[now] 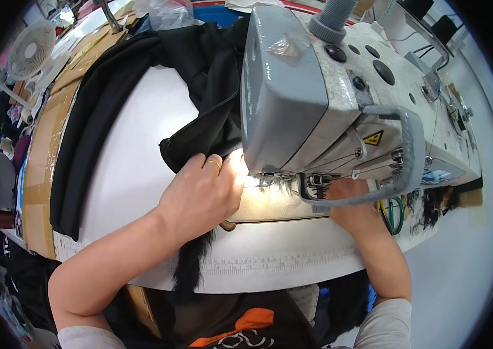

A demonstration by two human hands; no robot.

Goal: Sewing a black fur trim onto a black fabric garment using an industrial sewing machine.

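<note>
My left hand [203, 189], with a ring on one finger, is closed on the edge of a black garment [200, 142] just left of the sewing machine's [286, 75] needle area. Its fingertips are partly hidden by the machine head. From under that hand a black furry strip [190, 264] hangs over the table's front edge. My right hand [348, 205] reaches in behind the grey padded guard bar [412, 151], close to the presser foot [318, 181]. The guard and the machine hide its fingers. Lamp light falls on the machine bed [272, 203] between both hands.
Green-handled scissors [396, 215] lie beside my right wrist, with black fluff [432, 206] farther right. The garment's long part curves around the white table [136, 128] on the left. Beyond it are a taped cardboard edge [43, 174] and a white fan [31, 51].
</note>
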